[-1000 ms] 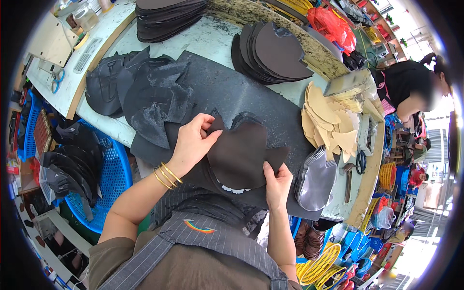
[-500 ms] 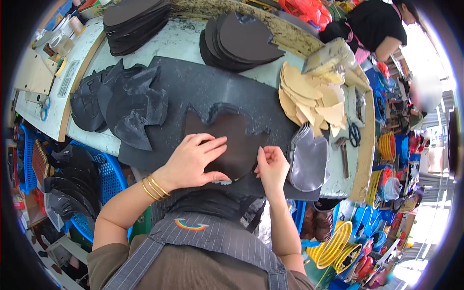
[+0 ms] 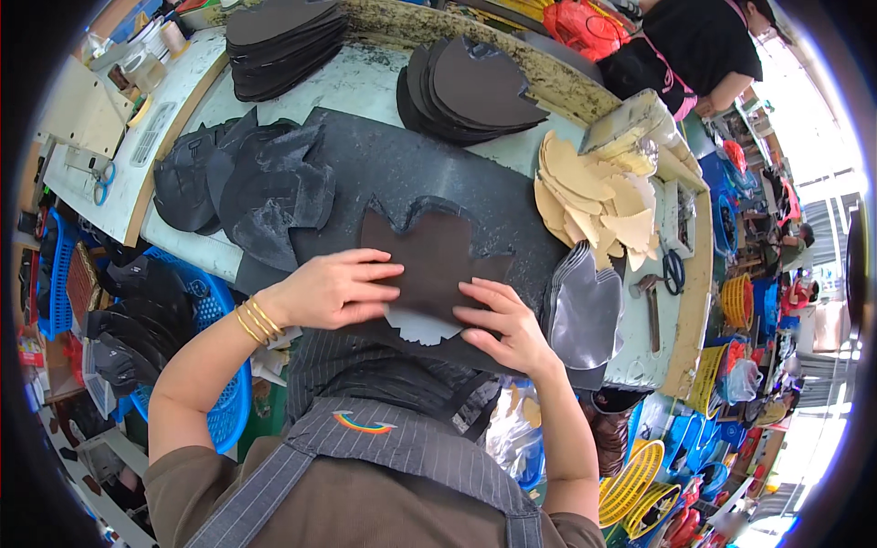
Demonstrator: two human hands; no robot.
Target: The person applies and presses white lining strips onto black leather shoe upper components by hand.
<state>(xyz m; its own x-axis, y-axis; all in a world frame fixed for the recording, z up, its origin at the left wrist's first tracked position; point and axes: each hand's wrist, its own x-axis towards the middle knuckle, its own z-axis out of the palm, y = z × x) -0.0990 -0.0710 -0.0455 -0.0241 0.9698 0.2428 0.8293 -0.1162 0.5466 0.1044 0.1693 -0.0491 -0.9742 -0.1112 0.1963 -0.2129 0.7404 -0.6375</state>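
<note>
A dark brown cut piece, leather-like, (image 3: 429, 260) lies on the black work mat (image 3: 365, 155). Below its near edge shows a pale, jagged-edged piece (image 3: 422, 327). My left hand (image 3: 333, 288), with gold bangles at the wrist, rests with fingers stretched over the brown piece's left edge. On the opposite side, the spread fingers of my right hand (image 3: 501, 320) touch its right edge. Neither hand grips anything. Along the far edge of the brown piece, a black notched layer (image 3: 438, 205) peeks out.
Black shaped pieces (image 3: 265, 183) lie at left, dark stacks (image 3: 475, 87) at the back. Beige pieces (image 3: 594, 196), shiny grey pieces (image 3: 589, 310), a hammer (image 3: 650, 310) and scissors (image 3: 673, 271) sit at right. A blue basket (image 3: 219, 338) stands lower left. Another person (image 3: 694, 50) is at far right.
My right hand has gone from pinched to spread on the brown piece's edge. My left hand has shifted left, and the pale piece beneath shows much more.
</note>
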